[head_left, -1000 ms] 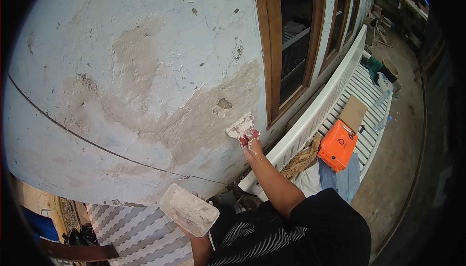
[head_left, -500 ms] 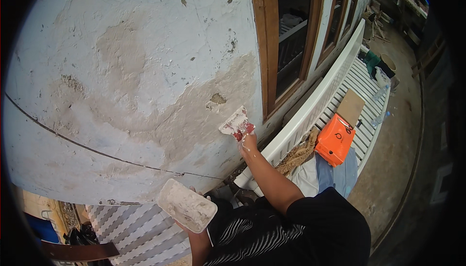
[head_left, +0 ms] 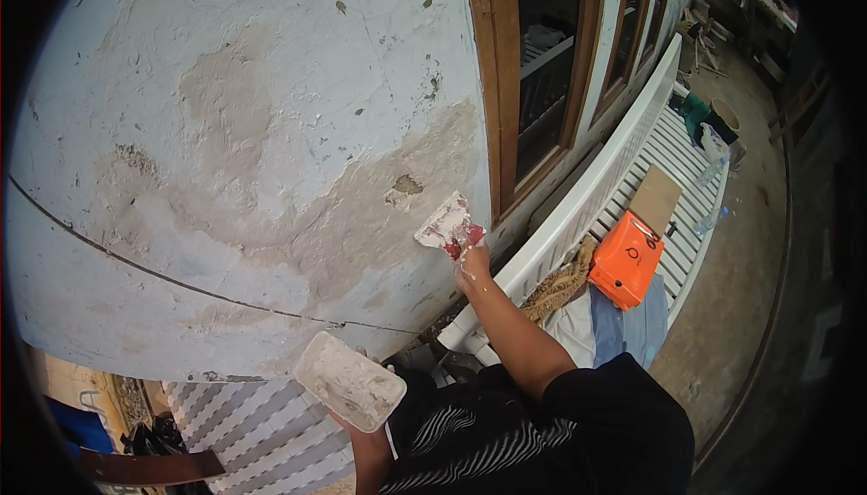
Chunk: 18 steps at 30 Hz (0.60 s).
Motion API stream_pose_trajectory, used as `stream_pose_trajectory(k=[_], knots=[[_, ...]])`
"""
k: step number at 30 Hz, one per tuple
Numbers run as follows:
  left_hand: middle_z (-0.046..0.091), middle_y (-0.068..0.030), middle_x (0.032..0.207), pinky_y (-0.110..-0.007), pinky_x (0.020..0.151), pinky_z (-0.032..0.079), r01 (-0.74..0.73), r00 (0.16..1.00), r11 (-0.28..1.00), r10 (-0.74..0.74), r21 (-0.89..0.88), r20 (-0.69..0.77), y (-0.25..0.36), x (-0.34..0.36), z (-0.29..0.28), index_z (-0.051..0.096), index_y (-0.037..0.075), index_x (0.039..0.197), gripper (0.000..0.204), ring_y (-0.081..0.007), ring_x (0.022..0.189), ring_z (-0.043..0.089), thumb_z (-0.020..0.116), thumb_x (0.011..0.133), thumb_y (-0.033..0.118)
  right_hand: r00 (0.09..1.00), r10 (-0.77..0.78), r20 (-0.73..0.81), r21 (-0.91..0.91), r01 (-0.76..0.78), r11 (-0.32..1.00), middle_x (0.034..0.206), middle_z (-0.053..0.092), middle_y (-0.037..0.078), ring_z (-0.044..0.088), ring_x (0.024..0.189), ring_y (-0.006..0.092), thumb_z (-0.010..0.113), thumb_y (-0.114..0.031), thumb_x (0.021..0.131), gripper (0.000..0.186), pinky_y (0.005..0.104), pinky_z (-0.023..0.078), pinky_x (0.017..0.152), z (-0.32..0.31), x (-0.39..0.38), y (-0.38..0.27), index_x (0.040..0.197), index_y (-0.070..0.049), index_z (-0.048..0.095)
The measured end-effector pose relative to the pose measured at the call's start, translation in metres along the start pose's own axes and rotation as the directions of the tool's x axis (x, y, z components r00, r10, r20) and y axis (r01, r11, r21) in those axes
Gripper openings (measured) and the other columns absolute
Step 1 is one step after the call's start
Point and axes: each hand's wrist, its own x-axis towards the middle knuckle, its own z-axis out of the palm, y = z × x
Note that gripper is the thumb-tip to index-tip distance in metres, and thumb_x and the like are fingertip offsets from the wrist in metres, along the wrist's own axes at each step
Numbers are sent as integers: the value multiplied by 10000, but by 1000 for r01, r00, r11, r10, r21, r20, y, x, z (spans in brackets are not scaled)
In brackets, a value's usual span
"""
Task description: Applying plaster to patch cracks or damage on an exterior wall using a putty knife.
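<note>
My right hand is closed round the red handle of a wide putty knife, whose blade is smeared with pale filler. The blade is at the wall, just below and right of a small hole in a beige, bare patch. Whether its edge touches the wall I cannot tell. Low in front of me, my left hand holds a white rectangular tub with whitish filler inside. The tub hides most of that hand's fingers. Bits of filler cling to my right hand and wrist.
Right of the wall patch stands a brown wooden window frame. A white slatted bench runs beneath the windows, bearing an orange box, a brown board and cloths. A dark cable crosses the lower wall.
My right hand and the putty knife have shifted slightly to the right along the wall. The tub in my left hand stays nearly where it was.
</note>
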Motion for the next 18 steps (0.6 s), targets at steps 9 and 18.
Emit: stream_pose_trajectory(k=[9, 18], knots=[[336, -171, 1508, -656, 1085, 286, 1, 998, 1000, -1, 3, 57, -8, 5, 0, 296, 214, 1509, 802, -415, 1317, 392, 610, 854, 554, 998, 49, 46, 45, -51, 998, 1112, 639, 102, 644, 976, 202, 615, -52, 938, 289, 314, 538, 849, -12, 5, -15, 1208, 40, 567], [335, -174, 1503, -663, 1079, 287, -1, 998, 1000, 0, 11, 70, -7, 12, 0, 278, 213, 1515, 800, -412, 1332, 384, 592, 867, 561, 988, 148, 36, 37, -149, 988, 1134, 629, 108, 638, 1017, 209, 620, -80, 941, 312, 326, 540, 862, -9, 3, -15, 1224, 34, 555]])
